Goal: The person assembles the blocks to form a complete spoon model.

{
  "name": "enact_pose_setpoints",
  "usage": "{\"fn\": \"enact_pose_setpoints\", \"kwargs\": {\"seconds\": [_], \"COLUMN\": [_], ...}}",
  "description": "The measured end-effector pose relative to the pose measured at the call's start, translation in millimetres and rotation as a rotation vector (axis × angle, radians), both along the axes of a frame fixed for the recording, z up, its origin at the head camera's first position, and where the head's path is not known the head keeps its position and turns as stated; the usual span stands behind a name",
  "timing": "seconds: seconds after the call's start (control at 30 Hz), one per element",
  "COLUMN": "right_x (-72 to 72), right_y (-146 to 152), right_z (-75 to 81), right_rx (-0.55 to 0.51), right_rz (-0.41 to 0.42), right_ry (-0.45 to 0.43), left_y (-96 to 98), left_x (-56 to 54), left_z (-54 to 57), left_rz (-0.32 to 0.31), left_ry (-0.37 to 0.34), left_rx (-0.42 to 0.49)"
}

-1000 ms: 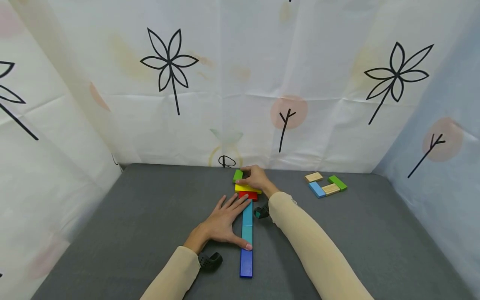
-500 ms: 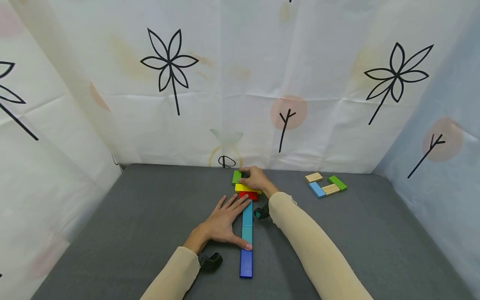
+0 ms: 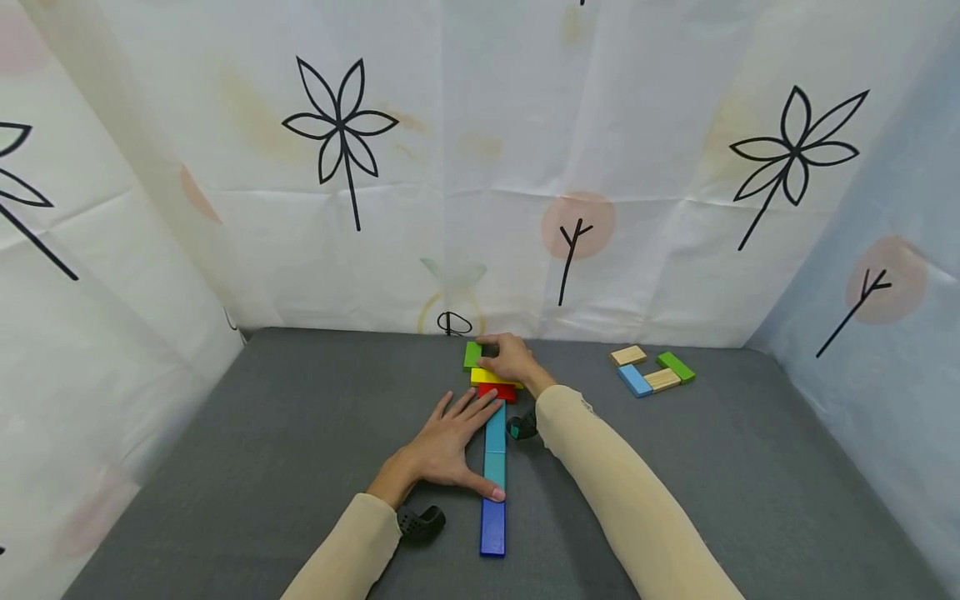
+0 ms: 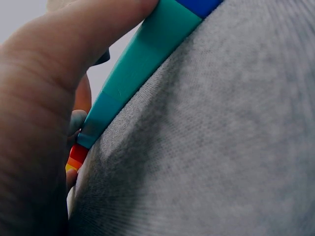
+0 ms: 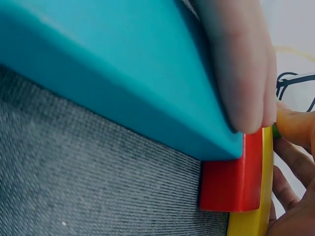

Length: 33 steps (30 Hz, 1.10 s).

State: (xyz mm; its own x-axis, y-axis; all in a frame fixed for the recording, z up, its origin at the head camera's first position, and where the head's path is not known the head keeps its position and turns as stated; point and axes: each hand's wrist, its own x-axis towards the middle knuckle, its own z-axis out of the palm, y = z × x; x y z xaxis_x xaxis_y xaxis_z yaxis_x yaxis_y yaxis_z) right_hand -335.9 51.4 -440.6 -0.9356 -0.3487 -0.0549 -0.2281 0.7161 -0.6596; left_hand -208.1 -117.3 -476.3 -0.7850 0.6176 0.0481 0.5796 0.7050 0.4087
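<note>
In the head view, a column of wooden blocks runs away from the person: a dark blue block [image 3: 492,529], a teal block [image 3: 494,467] and a light blue block [image 3: 495,429], all lengthwise. Beyond them a red block [image 3: 501,392] and a yellow block [image 3: 487,377] lie crosswise. My left hand [image 3: 447,448] is spread over the column, thumb on the near end of the teal block [image 4: 147,49], fingertips by the light blue and red blocks. At the far end my right hand [image 3: 512,358] pinches a green block [image 3: 472,355] between thumb and fingers; its right part is hidden.
Several loose blocks lie at the back right: plain wooden blocks [image 3: 627,355], a light blue block [image 3: 634,381] and another green block [image 3: 676,367]. A patterned white cloth [image 3: 495,167] rises behind the grey table [image 3: 315,417].
The green block under my right hand has shifted slightly left and turned a little straighter, and the right fingers moved slightly with it. My left hand keeps its place.
</note>
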Motion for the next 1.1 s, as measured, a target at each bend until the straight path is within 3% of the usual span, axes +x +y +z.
{"fn": "enact_pose_setpoints", "kwargs": {"seconds": [0.4, 0.6, 0.7, 0.87, 1.1], "right_x": [2.7, 9.5, 13.7, 26.2, 44.1], "right_y": [0.5, 11.7, 26.3, 64.2, 131.1], "right_z": [0.9, 0.0, 0.7, 1.5, -1.6], "right_rx": [0.011, -0.174, -0.239, -0.233, -0.268], "right_rz": [0.003, 0.026, 0.048, 0.027, -0.097], "right_ry": [0.024, 0.051, 0.088, 0.160, 0.257], "left_y": [1.5, 0.8, 0.5, 0.4, -0.5], "left_x": [-0.5, -0.4, -0.2, 0.3, 0.5], "left_z": [1.0, -1.0, -1.0, 0.9, 1.9], "left_rz": [-0.004, 0.002, 0.010, 0.019, 0.013], "left_ry": [-0.007, -0.001, 0.001, -0.011, -0.020], "left_rx": [0.006, 0.000, -0.009, -0.020, -0.004]}}
